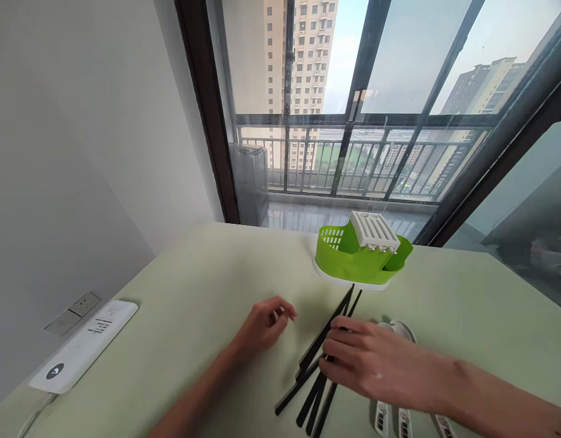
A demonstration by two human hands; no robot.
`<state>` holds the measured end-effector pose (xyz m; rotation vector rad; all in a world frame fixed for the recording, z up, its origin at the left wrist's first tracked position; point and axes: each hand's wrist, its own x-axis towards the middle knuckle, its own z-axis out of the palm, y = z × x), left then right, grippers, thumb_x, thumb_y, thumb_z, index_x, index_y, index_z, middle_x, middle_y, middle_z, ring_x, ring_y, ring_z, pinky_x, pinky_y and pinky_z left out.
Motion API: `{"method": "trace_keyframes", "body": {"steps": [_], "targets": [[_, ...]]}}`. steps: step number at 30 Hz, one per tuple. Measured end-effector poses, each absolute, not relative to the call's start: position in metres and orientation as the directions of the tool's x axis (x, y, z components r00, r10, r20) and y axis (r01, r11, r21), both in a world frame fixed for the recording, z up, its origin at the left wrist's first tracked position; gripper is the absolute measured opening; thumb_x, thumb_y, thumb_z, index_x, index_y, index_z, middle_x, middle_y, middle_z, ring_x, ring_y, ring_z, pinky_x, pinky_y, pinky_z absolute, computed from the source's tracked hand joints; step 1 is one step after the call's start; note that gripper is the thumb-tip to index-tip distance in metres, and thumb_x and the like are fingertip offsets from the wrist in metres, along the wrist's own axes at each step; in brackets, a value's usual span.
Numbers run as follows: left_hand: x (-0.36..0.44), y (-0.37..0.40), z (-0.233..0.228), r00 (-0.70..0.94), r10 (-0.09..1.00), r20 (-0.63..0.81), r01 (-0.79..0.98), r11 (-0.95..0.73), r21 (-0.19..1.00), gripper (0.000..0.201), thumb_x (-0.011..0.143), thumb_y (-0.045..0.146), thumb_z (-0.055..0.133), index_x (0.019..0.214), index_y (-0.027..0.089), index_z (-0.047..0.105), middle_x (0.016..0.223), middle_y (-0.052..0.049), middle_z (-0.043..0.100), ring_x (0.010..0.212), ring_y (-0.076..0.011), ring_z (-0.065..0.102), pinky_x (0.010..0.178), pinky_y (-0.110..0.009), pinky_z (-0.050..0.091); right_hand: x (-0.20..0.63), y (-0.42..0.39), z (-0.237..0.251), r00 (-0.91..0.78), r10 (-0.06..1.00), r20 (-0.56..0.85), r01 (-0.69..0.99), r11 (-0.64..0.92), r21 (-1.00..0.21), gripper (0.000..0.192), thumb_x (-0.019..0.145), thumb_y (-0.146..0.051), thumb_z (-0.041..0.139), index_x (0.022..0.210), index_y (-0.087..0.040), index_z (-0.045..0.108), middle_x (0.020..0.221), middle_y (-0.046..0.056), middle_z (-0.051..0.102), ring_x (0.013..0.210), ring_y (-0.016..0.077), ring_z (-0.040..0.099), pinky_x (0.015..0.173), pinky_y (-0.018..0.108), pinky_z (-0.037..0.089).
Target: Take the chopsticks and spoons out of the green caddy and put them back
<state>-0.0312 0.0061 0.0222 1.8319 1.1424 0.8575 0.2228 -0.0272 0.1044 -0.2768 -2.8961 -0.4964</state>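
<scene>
Several black chopsticks (pixel 317 382) lie in a loose bundle on the pale green table (pixel 193 304), pointing toward a green cutlery drainer (pixel 353 258). My right hand (pixel 367 360) rests on the bundle, fingers curled over the sticks near their middle. My left hand (pixel 264 323) hovers just left of the sticks, fingers loosely bent, holding nothing. The drainer has a white slotted insert (pixel 374 231) on top and stands on a white base.
White spoons (pixel 399 331) with printed handles (pixel 381 418) lie under and beside my right wrist. A white power strip (pixel 82 345) sits at the table's left edge by a wall socket (pixel 73 311). Behind the table is a large window with a balcony rail.
</scene>
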Motion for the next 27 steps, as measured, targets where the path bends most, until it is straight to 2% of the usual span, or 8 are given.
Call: {"method": "trace_keyframes", "body": {"steps": [3,6,9,11,15,18,22,27], "targets": [[-0.020,-0.003,0.026,0.530,0.848,0.005,0.234,-0.152,0.960,0.031,0.098,0.046,0.054,0.103,0.018,0.068,0.084,-0.004,0.070,0.063,-0.0118,0.059,0.057,-0.022,0.043,0.211,-0.029,0.106,-0.954,0.111,0.279,0.202,0.924,0.324,0.021,0.100,-0.013,0.056,0.081,-0.018,0.060,0.077,0.000,0.058,0.075,0.0162,0.055,0.077,0.035,0.038],[-0.015,-0.010,0.032,0.656,0.747,-0.110,0.151,0.013,0.988,0.057,0.101,0.067,0.038,0.092,0.018,0.066,0.076,-0.004,0.068,0.060,-0.0130,0.057,0.056,-0.025,0.044,0.206,-0.022,0.112,-0.953,0.122,0.279,0.215,0.918,0.333,0.017,0.102,-0.013,0.054,0.090,-0.017,0.065,0.082,0.001,0.060,0.076,0.0162,0.054,0.077,0.036,0.038],[-0.014,-0.013,0.038,0.779,0.615,-0.126,0.082,0.100,0.992,0.074,0.101,0.072,0.018,0.082,0.019,0.066,0.072,-0.005,0.066,0.062,-0.0157,0.058,0.065,-0.029,0.047,0.208,-0.011,0.121,-0.960,0.180,0.216,0.242,0.921,0.307,0.015,0.102,-0.015,0.054,0.094,-0.017,0.066,0.080,0.000,0.058,0.069,0.0155,0.053,0.067,0.035,0.036],[-0.014,-0.014,0.041,0.820,0.564,-0.099,0.046,0.107,0.993,0.071,0.102,0.070,0.020,0.088,0.018,0.066,0.072,-0.005,0.064,0.066,-0.0166,0.058,0.072,-0.032,0.049,0.209,-0.006,0.128,-0.957,0.232,0.171,0.273,0.921,0.278,0.011,0.101,-0.019,0.058,0.093,-0.019,0.066,0.078,-0.001,0.058,0.067,0.0157,0.053,0.061,0.035,0.032],[-0.014,-0.015,0.039,0.771,0.633,-0.070,0.009,0.099,0.995,0.050,0.101,0.065,0.041,0.093,0.019,0.060,0.067,0.003,0.044,0.061,-0.0127,0.042,0.066,-0.029,0.045,0.211,0.002,0.135,-0.944,0.315,0.097,0.330,0.907,0.261,0.013,0.098,-0.016,0.063,0.086,-0.020,0.065,0.079,0.000,0.060,0.065,0.0151,0.054,0.055,0.034,0.025],[-0.015,-0.016,0.035,0.677,0.731,-0.082,0.074,0.043,0.996,0.047,0.102,0.063,0.041,0.091,0.020,0.057,0.067,0.006,0.035,0.058,-0.0112,0.033,0.057,-0.026,0.037,0.214,0.010,0.140,-0.913,0.397,0.091,0.406,0.876,0.261,0.016,0.098,-0.024,0.067,0.082,-0.020,0.064,0.078,0.001,0.063,0.065,0.0158,0.057,0.053,0.033,0.021],[-0.014,-0.015,0.032,0.478,0.878,0.021,0.264,-0.166,0.950,0.045,0.105,0.056,0.038,0.091,0.019,0.060,0.066,0.006,0.035,0.058,-0.0114,0.031,0.055,-0.025,0.030,0.227,0.022,0.158,-0.854,0.500,0.145,0.521,0.822,0.231,0.024,0.097,-0.036,0.068,0.079,-0.021,0.065,0.072,0.000,0.064,0.058,0.0155,0.058,0.053,0.030,0.020],[-0.010,-0.015,0.029,0.345,0.917,0.199,0.311,-0.312,0.898,0.040,0.107,0.044,0.038,0.095,0.019,0.068,0.072,0.002,0.051,0.064,-0.0121,0.040,0.066,-0.026,0.036,0.237,0.029,0.183,-0.753,0.595,0.282,0.631,0.774,0.051,0.041,0.103,-0.050,0.052,0.078,-0.022,0.069,0.069,0.001,0.068,0.055,0.0155,0.060,0.051,0.028,0.026]]}}
